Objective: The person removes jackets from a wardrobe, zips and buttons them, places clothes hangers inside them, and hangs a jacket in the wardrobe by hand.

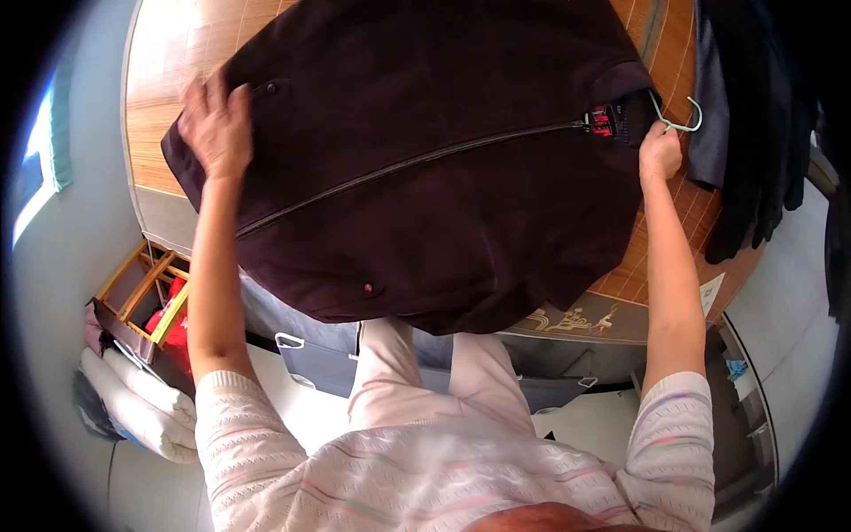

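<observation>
A dark maroon jacket [399, 213] lies spread out, zipped along its middle, with its collar to the right and its hem to the left. From the collar sticks the hook of a pale green hanger [694, 120]; the rest of the hanger is mostly hidden inside. My right hand [660, 155] is closed around the hanger at the neck, just below the hook. At the opposite end, my left hand [215, 129] lies on the jacket near the hem, fingers apart and slightly blurred. A red and black label [603, 121] shows inside the collar.
Beneath the jacket is a bed with a woven bamboo mat [155, 97]. Dark clothes [753, 133] lie along its right side. A wooden folding stool [146, 288] and rolled white bedding [142, 403] are at lower left. Grey fabric storage boxes [319, 363] sit under the bed edge.
</observation>
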The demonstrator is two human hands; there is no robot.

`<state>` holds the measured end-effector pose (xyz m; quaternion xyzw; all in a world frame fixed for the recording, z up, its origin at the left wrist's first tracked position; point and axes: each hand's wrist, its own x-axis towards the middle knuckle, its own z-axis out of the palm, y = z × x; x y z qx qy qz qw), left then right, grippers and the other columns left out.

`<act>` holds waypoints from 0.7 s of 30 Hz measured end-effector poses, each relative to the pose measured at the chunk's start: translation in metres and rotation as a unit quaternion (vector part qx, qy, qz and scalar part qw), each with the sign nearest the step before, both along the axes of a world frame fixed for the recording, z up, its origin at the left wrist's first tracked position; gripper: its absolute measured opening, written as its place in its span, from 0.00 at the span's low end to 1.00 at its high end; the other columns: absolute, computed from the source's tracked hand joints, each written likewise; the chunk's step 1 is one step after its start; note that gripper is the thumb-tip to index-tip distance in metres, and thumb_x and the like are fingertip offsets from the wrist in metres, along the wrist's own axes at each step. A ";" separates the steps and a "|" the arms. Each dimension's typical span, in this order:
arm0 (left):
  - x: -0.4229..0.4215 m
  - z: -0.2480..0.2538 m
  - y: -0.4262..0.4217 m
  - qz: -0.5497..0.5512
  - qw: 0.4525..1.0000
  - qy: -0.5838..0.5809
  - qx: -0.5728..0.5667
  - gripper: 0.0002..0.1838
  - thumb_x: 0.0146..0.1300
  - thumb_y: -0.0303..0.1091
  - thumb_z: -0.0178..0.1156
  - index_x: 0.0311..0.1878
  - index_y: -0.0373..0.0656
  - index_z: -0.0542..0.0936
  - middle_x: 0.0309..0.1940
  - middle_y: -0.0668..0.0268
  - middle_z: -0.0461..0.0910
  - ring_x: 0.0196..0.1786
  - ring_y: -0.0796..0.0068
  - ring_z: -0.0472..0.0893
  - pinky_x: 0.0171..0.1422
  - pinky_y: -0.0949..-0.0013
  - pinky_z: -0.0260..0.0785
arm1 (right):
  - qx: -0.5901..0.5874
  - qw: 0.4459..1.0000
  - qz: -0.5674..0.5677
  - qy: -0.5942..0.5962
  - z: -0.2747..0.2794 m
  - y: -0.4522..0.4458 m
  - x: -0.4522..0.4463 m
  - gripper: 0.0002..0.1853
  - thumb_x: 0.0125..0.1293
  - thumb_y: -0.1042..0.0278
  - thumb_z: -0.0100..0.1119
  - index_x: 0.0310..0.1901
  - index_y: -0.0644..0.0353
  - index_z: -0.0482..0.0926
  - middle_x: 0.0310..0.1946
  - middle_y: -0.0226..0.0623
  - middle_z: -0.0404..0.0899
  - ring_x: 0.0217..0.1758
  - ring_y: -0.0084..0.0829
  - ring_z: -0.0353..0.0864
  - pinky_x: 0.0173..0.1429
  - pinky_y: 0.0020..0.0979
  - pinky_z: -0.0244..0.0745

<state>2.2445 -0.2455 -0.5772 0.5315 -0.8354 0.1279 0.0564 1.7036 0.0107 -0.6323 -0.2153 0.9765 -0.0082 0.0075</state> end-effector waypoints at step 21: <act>-0.233 -0.037 0.048 -0.287 0.926 0.241 0.042 0.03 0.55 0.33 0.61 0.33 0.49 0.80 0.30 0.70 0.72 0.38 0.67 0.71 0.43 0.66 0.61 | 0.013 1.000 -0.006 0.002 0.002 -0.004 0.004 0.24 0.63 0.49 0.39 0.37 0.62 0.79 0.35 0.54 0.79 0.41 0.57 0.78 0.46 0.52 0.71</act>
